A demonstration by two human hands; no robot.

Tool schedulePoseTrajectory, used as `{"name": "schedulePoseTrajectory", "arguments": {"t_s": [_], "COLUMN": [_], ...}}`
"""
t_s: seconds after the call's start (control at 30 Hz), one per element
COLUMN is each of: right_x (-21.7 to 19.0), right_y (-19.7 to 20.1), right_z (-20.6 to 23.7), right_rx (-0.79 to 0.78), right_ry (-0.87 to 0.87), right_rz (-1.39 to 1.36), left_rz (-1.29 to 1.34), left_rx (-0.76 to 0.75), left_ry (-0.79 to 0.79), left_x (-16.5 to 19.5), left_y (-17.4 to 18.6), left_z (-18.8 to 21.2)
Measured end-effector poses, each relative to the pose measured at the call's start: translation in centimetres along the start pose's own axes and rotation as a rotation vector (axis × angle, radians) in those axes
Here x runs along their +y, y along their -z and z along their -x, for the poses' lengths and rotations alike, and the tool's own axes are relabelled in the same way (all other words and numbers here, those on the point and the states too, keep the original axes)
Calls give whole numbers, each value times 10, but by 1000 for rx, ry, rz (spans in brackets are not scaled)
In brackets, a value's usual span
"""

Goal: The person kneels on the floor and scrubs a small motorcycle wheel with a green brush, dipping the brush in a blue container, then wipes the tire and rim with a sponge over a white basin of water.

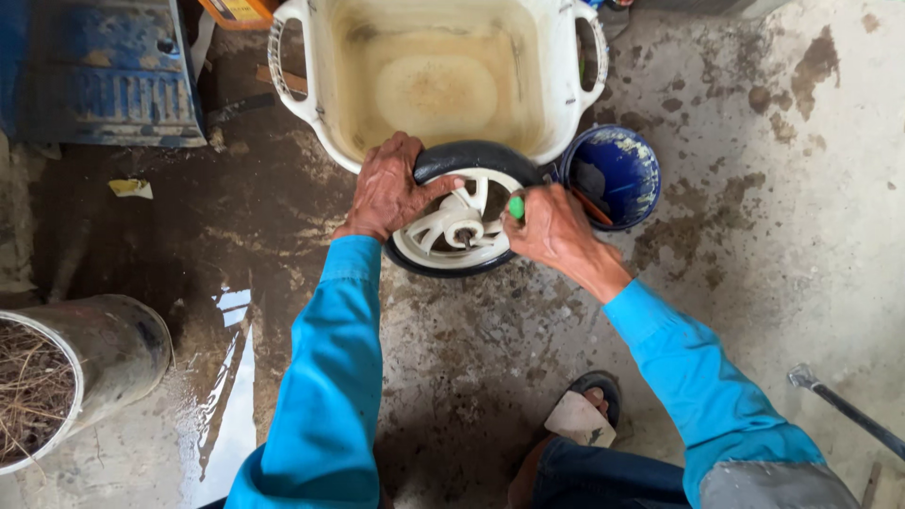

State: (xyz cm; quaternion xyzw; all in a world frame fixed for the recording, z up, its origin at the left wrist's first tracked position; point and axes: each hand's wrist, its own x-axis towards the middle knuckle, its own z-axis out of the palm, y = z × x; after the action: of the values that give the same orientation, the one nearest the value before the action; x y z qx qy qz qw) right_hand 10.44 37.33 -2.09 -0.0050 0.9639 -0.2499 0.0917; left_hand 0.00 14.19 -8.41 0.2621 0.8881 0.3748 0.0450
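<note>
Biggest thing here is the stained, wet grey concrete floor (773,236), with a puddle (226,377) spreading on the left. Next down is the cream plastic tub with murky water (434,85), sitting at the top of the view. Left of that, a scuffed blue metal box (94,75), and bottom left a grey round pot of dry straw (57,377).

The small black-tyred wheel with a white spoked rim (462,221) stands on the floor, leaning right against the tub's front wall. Left hand (386,188) is clamped over the tyre's upper left edge, thumb hooked onto a spoke. Right hand (556,231) is closed round a green-handled tool (516,207) at the rim's right side; can't tell what the tip is doing.

Just right of the wheel sits a small blue round bucket (617,174), nearly touching the right hand.

Risk, as I see it: the tool could slip off the rim and jab the left thumb, or the wheel could skid on the wet floor. The bucket crowds the right elbow's swing. Open room is mostly lower right, bar a metal rod (848,410) and a sandalled foot (589,410).
</note>
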Motion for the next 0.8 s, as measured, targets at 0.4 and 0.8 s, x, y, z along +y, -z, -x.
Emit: {"name": "schedulePoseTrajectory", "arguments": {"t_s": [0.4,0.8], "right_x": [2,28], "right_y": [0,-31], "right_z": [7,40], "right_rx": [5,56], "right_ry": [37,478], "right_rz": [-38,-250], "left_rz": [-4,11], "left_rx": [-40,28], "left_ry": [30,10], "left_x": [1,-1], "left_y": [2,-1], "left_z": [-1,0]}}
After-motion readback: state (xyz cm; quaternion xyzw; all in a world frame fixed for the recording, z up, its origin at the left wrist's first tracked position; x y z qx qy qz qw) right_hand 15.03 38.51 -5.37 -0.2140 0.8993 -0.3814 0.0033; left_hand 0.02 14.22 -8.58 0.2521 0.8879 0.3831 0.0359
